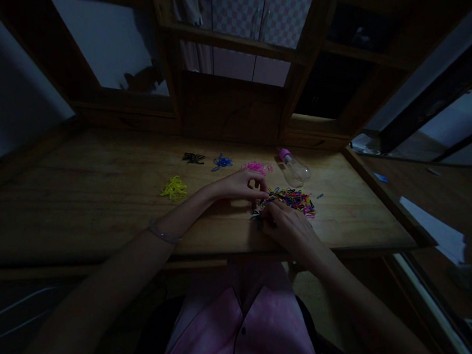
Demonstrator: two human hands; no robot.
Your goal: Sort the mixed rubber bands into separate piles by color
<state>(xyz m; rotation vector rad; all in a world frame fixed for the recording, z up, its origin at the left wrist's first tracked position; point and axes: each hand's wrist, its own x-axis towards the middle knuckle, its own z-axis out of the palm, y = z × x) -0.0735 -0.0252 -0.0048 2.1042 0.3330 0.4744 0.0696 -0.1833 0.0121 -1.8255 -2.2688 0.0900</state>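
A heap of mixed-colour rubber bands lies on the wooden tabletop in front of me. My left hand reaches to the heap's left edge, thumb and forefinger pinched together; what is between them is too small to make out. Bent over the near left side of the heap is my right hand, its fingers closed and their tips hidden among the bands. Sorted by colour, smaller piles lie beyond and to the left: pink bands just past my left hand, blue bands, black bands and yellow bands.
A clear bottle with a pink cap lies on its side behind the heap. Wooden shelving rises along the table's back edge. To the right, white papers rest on another brown surface. The room is dim.
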